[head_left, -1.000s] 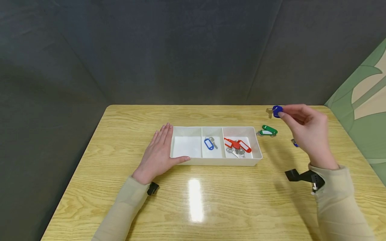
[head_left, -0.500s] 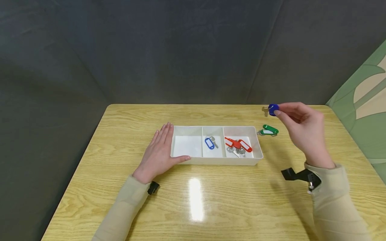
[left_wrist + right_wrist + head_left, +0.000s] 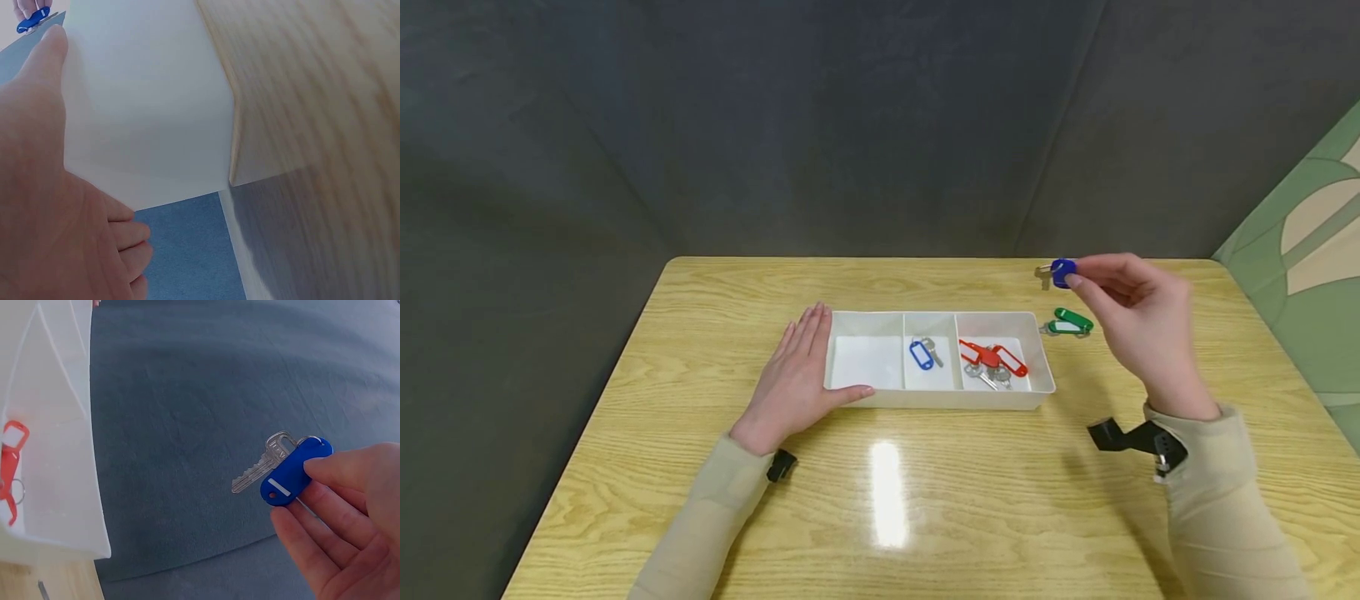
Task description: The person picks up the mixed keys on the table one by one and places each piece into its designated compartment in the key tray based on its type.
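My right hand (image 3: 1142,325) pinches a blue key tag (image 3: 296,471) between thumb and fingers, raised above the table's back right. From the tag's ring hangs a silver key (image 3: 259,465). My left hand (image 3: 793,379) lies with straight fingers along the left end of a white divided tray (image 3: 940,400), its thumb on the front wall. One blue key tag (image 3: 921,355) with a key lies in the tray's middle compartment. Red key tags (image 3: 988,357) with keys fill part of the right compartment. The left compartment's white floor (image 3: 867,362) shows bare.
Two green key tags (image 3: 1071,322) with keys lie on the wooden table (image 3: 760,533) just right of the tray. A dark fabric partition (image 3: 850,125) stands along the table's back edge.
My right hand has moved left with the blue key tag and its key. Another blue tag, seen earlier beside the right hand, is now hidden behind it. The left hand stays put.
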`<action>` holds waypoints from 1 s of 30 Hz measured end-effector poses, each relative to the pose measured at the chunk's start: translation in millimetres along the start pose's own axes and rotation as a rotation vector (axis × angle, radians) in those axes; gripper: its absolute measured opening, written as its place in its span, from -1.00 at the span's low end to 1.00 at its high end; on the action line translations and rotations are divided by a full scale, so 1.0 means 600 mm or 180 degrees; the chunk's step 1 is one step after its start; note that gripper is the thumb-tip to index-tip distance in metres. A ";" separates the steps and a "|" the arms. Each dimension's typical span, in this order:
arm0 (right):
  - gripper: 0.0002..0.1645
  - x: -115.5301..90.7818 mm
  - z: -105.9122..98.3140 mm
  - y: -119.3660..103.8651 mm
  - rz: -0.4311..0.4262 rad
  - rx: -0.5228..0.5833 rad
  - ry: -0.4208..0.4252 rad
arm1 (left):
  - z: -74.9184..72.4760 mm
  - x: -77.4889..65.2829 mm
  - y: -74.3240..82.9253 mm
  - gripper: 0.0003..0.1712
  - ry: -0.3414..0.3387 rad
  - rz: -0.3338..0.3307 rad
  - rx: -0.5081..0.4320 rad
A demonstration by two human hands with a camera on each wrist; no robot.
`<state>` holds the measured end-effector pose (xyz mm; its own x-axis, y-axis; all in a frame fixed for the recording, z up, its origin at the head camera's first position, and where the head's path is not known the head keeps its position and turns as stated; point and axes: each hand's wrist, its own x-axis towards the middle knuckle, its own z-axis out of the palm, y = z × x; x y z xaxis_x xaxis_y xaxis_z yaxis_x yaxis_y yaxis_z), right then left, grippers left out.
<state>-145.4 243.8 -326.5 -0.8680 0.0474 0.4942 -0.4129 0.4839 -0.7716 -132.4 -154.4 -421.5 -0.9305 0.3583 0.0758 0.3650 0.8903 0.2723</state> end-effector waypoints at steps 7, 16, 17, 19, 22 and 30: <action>-0.80 -0.002 0.010 -0.006 -0.0035 0.0037 -0.0062 | -0.001 0.000 0.000 0.47 -0.0015 -0.0013 0.0007; -0.79 -0.007 0.024 -0.010 -0.0094 0.0091 -0.0140 | -0.002 -0.001 0.002 0.48 -0.0031 -0.0031 0.0037; -0.79 -0.007 0.026 -0.011 -0.0093 0.0085 -0.0149 | -0.002 -0.001 0.002 0.48 -0.0035 -0.0032 0.0037; -0.78 -0.008 0.029 -0.013 -0.0100 0.0067 -0.0169 | -0.002 -0.001 0.002 0.48 -0.0028 -0.0028 0.0043; -0.78 -0.009 0.033 -0.015 -0.0104 0.0058 -0.0219 | -0.002 0.000 0.003 0.48 -0.0021 -0.0028 0.0047; -0.78 -0.013 0.046 -0.018 -0.0131 0.0098 -0.0327 | -0.004 0.000 0.005 0.48 -0.0046 -0.0053 0.0023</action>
<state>-141.9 214.2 -333.2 -0.8733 -0.0624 0.4832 -0.4556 0.4564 -0.7643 -131.7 -152.6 -418.4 -0.9360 0.3473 0.0576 0.3497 0.8982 0.2664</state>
